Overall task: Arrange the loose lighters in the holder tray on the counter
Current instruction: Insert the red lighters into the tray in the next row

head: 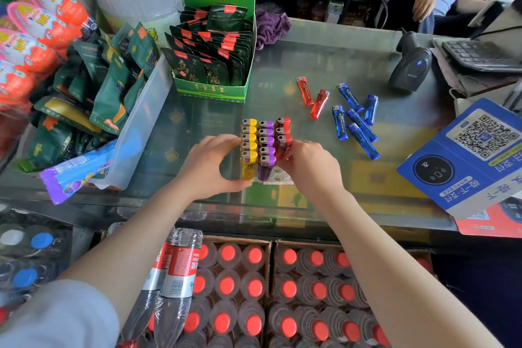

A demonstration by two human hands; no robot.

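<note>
- Shop counter of glass fills mid-frame, snack boxes at upper left.
- Tray sits at centre, holding upright yellow, purple and red rows.
- Left hand curls round the tray's yellow side; right hand pinches a red lighter in its row.
- Loose lighters, red and blue, lie right of centre.
- Probably light, stiff, slick plastic; best pinched mid-body.

Barcode scanner and keyboard far right, green tea-packet box behind, red-capped bottles below counter.
</note>
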